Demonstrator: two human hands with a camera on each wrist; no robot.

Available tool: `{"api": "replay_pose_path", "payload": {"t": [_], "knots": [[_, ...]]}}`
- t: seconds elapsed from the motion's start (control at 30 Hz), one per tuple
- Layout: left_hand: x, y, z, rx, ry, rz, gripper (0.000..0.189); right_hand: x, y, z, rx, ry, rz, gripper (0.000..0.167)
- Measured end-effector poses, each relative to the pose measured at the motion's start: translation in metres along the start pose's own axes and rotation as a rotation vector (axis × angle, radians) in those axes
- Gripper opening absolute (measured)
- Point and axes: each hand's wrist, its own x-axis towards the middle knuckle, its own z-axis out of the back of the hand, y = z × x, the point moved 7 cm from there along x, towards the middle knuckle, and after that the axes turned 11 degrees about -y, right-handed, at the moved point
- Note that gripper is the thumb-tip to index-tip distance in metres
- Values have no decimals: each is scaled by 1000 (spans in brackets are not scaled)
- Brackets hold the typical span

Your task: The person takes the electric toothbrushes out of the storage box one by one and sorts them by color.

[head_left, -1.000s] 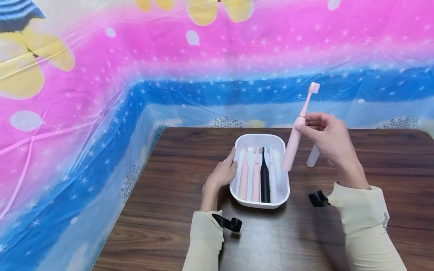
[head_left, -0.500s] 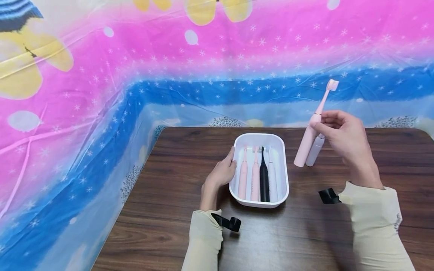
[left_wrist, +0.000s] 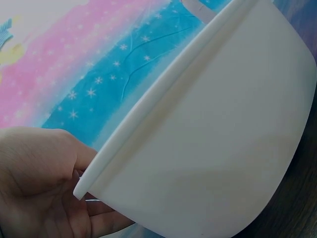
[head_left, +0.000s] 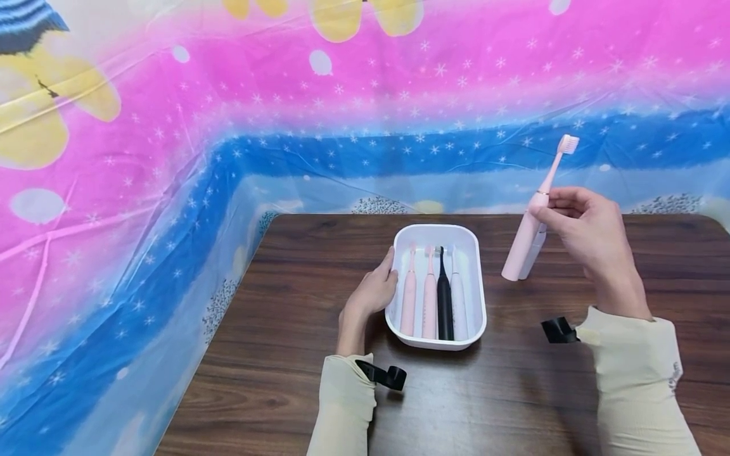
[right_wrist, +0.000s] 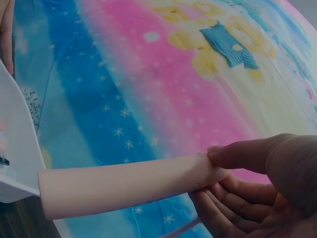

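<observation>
My right hand (head_left: 595, 237) pinches a pink electric toothbrush (head_left: 520, 247) near the top of its handle, tilted with the bristles up and to the right. In the right wrist view its smooth handle (right_wrist: 124, 188) sits between thumb and fingertips. Behind it a pale lavender toothbrush handle (head_left: 536, 250) shows partly, its upper part hidden. My left hand (head_left: 373, 290) holds the left side of a white tray (head_left: 436, 234); the left wrist view shows its rim (left_wrist: 148, 101) between thumb and fingers. Inside lie two pink toothbrushes (head_left: 409, 304), a black one (head_left: 444, 304) and a white one (head_left: 459, 304), heads away from me.
The dark wood table (head_left: 274, 316) spreads beneath everything. A pink and blue patterned cloth (head_left: 342, 126) hangs along its back and left side. Black wrist straps (head_left: 390, 377) stick out from both sleeves.
My right hand has moved right with the pink toothbrush, away from the tray, and now overlaps the lavender handle more closely. The left hand and tray stay put.
</observation>
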Motion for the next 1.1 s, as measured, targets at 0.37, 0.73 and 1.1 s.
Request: {"api": "replay_pose_path", "payload": {"t": [0.37,0.73,1.1], "knots": [[-1,1,-1,-22,17,14,55,1,-4,10,21,-25,-17,45],[-1,1,-1,-11,10,-3,55,5,-12,21,23,-47,-45,43],[-1,2,-2,-7,11,6,54,6,-23,30,-29,-67,-47,50]]}}
